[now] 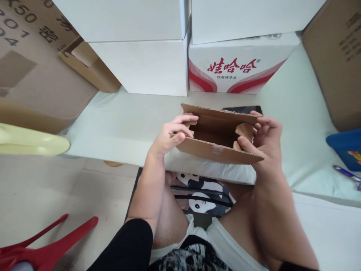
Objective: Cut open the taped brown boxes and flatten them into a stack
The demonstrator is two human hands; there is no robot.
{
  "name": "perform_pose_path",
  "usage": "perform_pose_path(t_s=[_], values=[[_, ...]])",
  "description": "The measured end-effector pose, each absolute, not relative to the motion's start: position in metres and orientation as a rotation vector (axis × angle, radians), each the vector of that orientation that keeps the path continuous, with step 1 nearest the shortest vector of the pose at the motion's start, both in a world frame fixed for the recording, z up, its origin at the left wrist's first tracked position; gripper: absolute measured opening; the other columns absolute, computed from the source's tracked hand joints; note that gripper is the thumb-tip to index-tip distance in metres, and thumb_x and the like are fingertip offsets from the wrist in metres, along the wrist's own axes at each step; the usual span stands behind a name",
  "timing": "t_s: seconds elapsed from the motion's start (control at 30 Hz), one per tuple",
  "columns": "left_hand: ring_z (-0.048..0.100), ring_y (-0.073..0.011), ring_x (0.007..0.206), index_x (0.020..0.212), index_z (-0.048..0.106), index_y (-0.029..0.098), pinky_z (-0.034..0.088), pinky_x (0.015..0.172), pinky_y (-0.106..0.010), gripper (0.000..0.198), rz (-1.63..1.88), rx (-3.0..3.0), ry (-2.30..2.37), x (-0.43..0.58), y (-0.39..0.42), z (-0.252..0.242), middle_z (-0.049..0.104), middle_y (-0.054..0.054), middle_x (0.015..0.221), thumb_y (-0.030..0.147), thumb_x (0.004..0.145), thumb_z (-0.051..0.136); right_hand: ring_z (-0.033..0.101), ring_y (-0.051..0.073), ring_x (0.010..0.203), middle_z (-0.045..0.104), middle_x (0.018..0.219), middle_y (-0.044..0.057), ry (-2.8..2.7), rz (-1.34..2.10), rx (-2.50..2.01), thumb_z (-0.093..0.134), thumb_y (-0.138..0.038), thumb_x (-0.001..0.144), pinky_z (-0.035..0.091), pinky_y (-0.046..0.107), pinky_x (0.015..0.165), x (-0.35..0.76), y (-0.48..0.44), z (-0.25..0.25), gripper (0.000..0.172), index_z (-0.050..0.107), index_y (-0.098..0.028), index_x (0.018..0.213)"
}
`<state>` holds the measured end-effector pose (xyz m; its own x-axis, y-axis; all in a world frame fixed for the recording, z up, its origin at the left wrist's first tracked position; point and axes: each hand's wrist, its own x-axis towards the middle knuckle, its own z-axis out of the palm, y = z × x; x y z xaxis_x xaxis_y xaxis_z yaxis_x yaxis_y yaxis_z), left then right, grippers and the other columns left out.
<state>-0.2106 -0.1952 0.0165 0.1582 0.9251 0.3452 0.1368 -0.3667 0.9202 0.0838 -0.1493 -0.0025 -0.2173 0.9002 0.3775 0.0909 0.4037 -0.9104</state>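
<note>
A small brown cardboard box (217, 150) stands open-topped at the near edge of a white surface (118, 120), its flaps raised. My left hand (172, 133) grips the box's left end, fingers curled over the left flap. My right hand (263, 137) holds the right end, thumb on the front wall and fingers bent over the small right flap. The inside of the box looks dark and I cannot tell whether anything lies in it.
White cartons (146, 64) and a white carton with red print (239, 67) stand behind the box. Brown cartons sit at far left (36, 75) and far right (338, 56). A blue container (345, 146) and a pen (345, 173) lie at right. A red chair part (47, 248) shows bottom left.
</note>
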Motion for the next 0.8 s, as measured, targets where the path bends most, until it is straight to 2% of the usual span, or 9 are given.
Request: perform_pose_path(t_s=[0.1, 0.2, 0.3, 0.4, 0.5, 0.53, 0.67, 0.73, 0.8], values=[[0.054, -0.0359, 0.142, 0.086, 0.081, 0.026, 0.047, 0.115, -0.058, 0.043, 1.269, 1.700, 1.026, -0.210, -0.196, 0.017, 0.071, -0.014, 0.136, 0.068, 0.078, 0.077, 0.063, 0.021, 0.121, 0.056, 0.145, 0.001, -1.520, 1.008, -0.828, 0.079, -0.032, 0.082, 0.053, 0.048, 0.106, 0.080, -0.148, -0.008, 0.058, 0.042, -0.040, 0.127], [0.060, -0.0339, 0.136, 0.086, 0.078, 0.025, 0.045, 0.115, -0.057, 0.033, 1.258, 1.728, 1.086, -0.210, -0.195, 0.018, 0.072, -0.013, 0.133, 0.057, 0.079, 0.081, 0.063, 0.020, 0.120, 0.056, 0.146, 0.001, -1.468, 1.057, -0.853, 0.078, -0.030, 0.080, 0.056, 0.044, 0.100, 0.080, -0.147, -0.010, 0.066, 0.040, -0.043, 0.132], [0.064, -0.0317, 0.129, 0.087, 0.075, 0.023, 0.046, 0.113, -0.054, 0.033, 1.298, 1.696, 1.174, -0.205, -0.195, 0.020, 0.071, -0.013, 0.130, 0.055, 0.080, 0.081, 0.064, 0.022, 0.119, 0.056, 0.148, 0.001, -1.443, 1.102, -0.928, 0.078, -0.030, 0.079, 0.058, 0.042, 0.095, 0.081, -0.146, -0.013, 0.071, 0.043, -0.044, 0.139], [0.063, -0.0303, 0.125, 0.094, 0.071, 0.022, 0.048, 0.110, -0.048, 0.043, 1.371, 1.635, 1.272, -0.198, -0.194, 0.016, 0.069, -0.012, 0.127, 0.060, 0.077, 0.082, 0.067, 0.023, 0.113, 0.064, 0.138, 0.003, -1.461, 1.112, -0.989, 0.071, -0.035, 0.085, 0.058, 0.043, 0.095, 0.081, -0.145, -0.017, 0.049, 0.057, -0.038, 0.132], [0.063, -0.0263, 0.115, 0.102, 0.062, 0.025, 0.051, 0.103, -0.042, 0.053, 1.462, 1.514, 1.375, -0.193, -0.191, 0.008, 0.062, -0.009, 0.120, 0.065, 0.074, 0.081, 0.064, 0.027, 0.124, 0.069, 0.130, 0.005, -1.474, 0.989, -0.957, 0.064, -0.041, 0.092, 0.051, 0.050, 0.107, 0.079, -0.144, -0.019, 0.024, 0.068, -0.031, 0.114], [0.062, -0.0254, 0.114, 0.106, 0.058, 0.027, 0.052, 0.100, -0.040, 0.058, 1.508, 1.471, 1.403, -0.193, -0.190, 0.005, 0.060, -0.008, 0.120, 0.067, 0.072, 0.082, 0.062, 0.028, 0.127, 0.070, 0.129, 0.005, -1.486, 0.938, -0.933, 0.059, -0.043, 0.095, 0.048, 0.052, 0.111, 0.079, -0.143, -0.020, 0.023, 0.071, -0.030, 0.109], [0.051, -0.0290, 0.134, 0.120, 0.051, 0.031, 0.047, 0.108, -0.041, 0.075, 1.645, 1.441, 1.480, -0.196, -0.186, -0.002, 0.053, -0.009, 0.135, 0.071, 0.066, 0.084, 0.062, 0.031, 0.126, 0.071, 0.126, 0.008, -1.605, 0.836, -0.823, 0.037, -0.055, 0.102, 0.046, 0.058, 0.111, 0.082, -0.142, -0.017, 0.047, 0.075, -0.029, 0.106], [0.045, -0.0324, 0.142, 0.116, 0.059, 0.028, 0.043, 0.113, -0.044, 0.066, 1.547, 1.476, 1.493, -0.198, -0.185, 0.000, 0.052, -0.011, 0.142, 0.072, 0.071, 0.080, 0.062, 0.032, 0.126, 0.070, 0.127, 0.007, -1.703, 0.830, -0.811, 0.050, -0.057, 0.097, 0.047, 0.059, 0.110, 0.084, -0.142, -0.015, 0.038, 0.076, -0.030, 0.109], [0.045, -0.0351, 0.144, 0.103, 0.067, 0.024, 0.040, 0.117, -0.047, 0.054, 1.439, 1.458, 1.501, -0.199, -0.185, 0.003, 0.054, -0.012, 0.144, 0.071, 0.077, 0.074, 0.061, 0.032, 0.127, 0.069, 0.128, 0.007, -1.775, 0.841, -0.852, 0.067, -0.048, 0.090, 0.047, 0.058, 0.110, 0.087, -0.143, -0.012, 0.025, 0.076, -0.031, 0.105]])
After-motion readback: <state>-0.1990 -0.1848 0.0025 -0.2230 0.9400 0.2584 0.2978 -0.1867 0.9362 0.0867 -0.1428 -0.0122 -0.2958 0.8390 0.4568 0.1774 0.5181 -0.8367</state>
